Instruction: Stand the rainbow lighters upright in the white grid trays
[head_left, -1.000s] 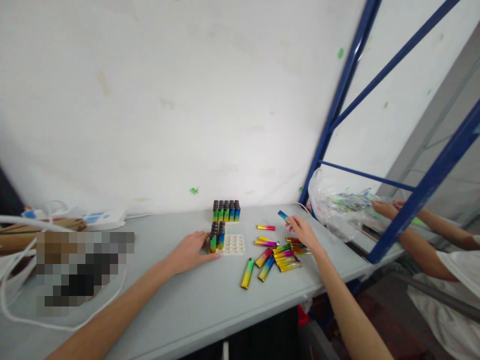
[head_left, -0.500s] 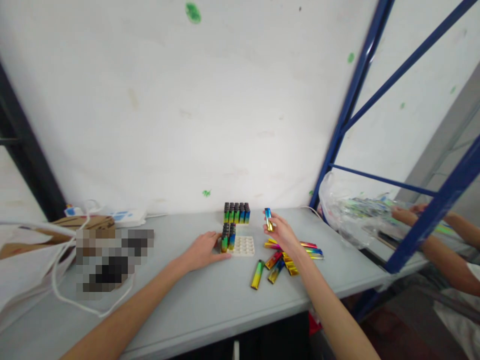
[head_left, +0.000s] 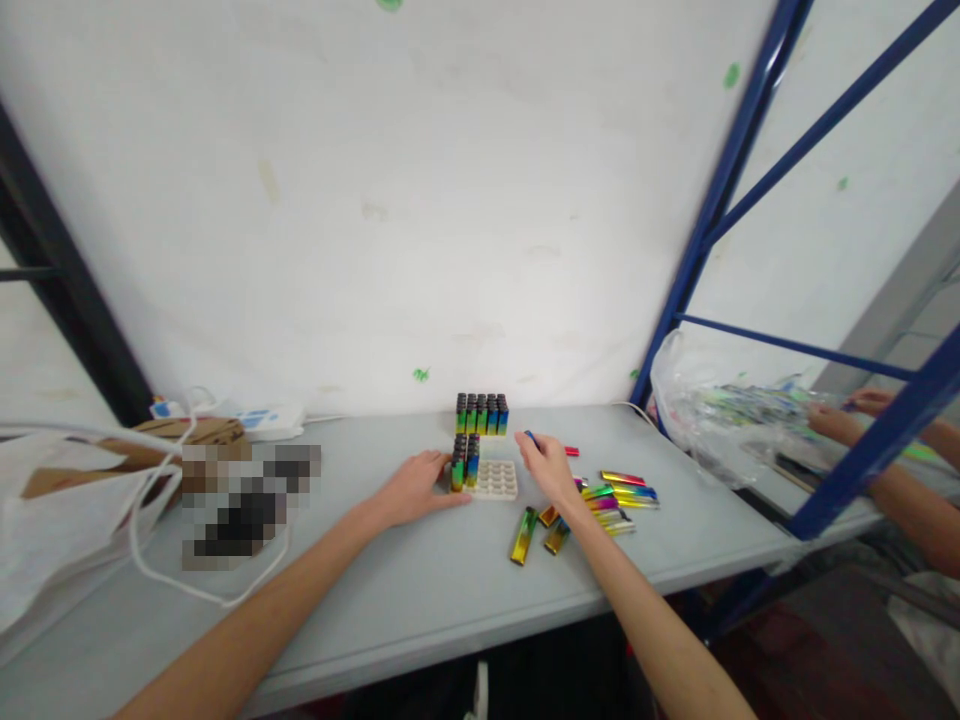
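A white tray point(head_left: 497, 481) with round hollows sits on the table, and upright lighters point(head_left: 466, 463) with dark tops fill its left side. My left hand point(head_left: 420, 487) grips the tray's left edge, thumb at the front and fingers behind, beside the lighters. Raised over the table to the right of the tray, my right hand point(head_left: 549, 466) is closed around a blue lighter point(head_left: 531, 439), most of it hidden by the fingers. Loose shiny lighters point(head_left: 600, 500) in mixed colours lie under and around my right forearm. A green and yellow lighter point(head_left: 523, 536) lies nearest the front.
Behind the tray a block of upright lighters point(head_left: 482, 414) stands near the wall. Left are a cardboard piece point(head_left: 202, 436), white cables point(head_left: 139, 550) and a blurred-out patch. Blue rack posts point(head_left: 694, 240) rise at right, beside a clear plastic bag point(head_left: 694, 430) and another person's arms point(head_left: 900, 480).
My right hand has turned over, so the lighter in it shows less. My left hand stays at the tray. The whole view has shifted slightly.
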